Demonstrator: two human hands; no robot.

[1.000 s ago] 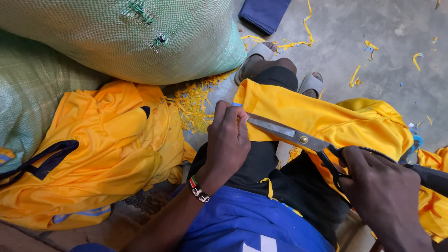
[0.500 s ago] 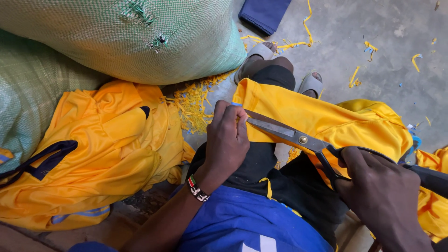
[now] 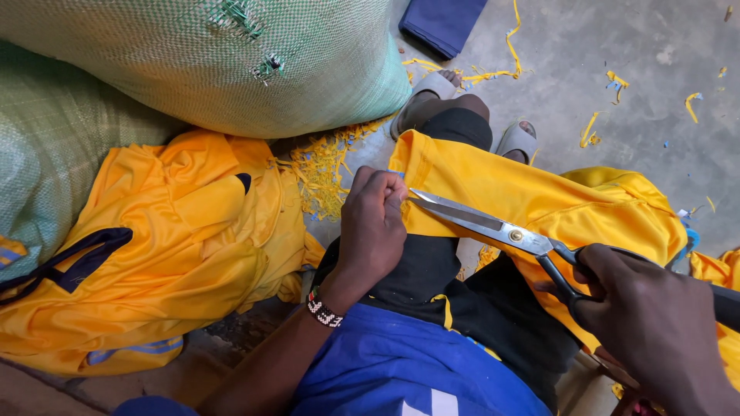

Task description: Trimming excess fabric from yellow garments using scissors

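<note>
Left hand (image 3: pixel 372 223) pinches the yellow garment (image 3: pixel 532 196) edge taut over the knee while right hand (image 3: pixel 655 327) grips tailor's shears (image 3: pixel 493 225), blades nearly closed at the hem; trimming appears underway.

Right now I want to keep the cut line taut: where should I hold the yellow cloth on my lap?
Probably pinch the yellow cloth at its near edge, coming from the left as the left hand does, just beyond the tips of the scissors, because the blades point leftward along that edge.
</note>
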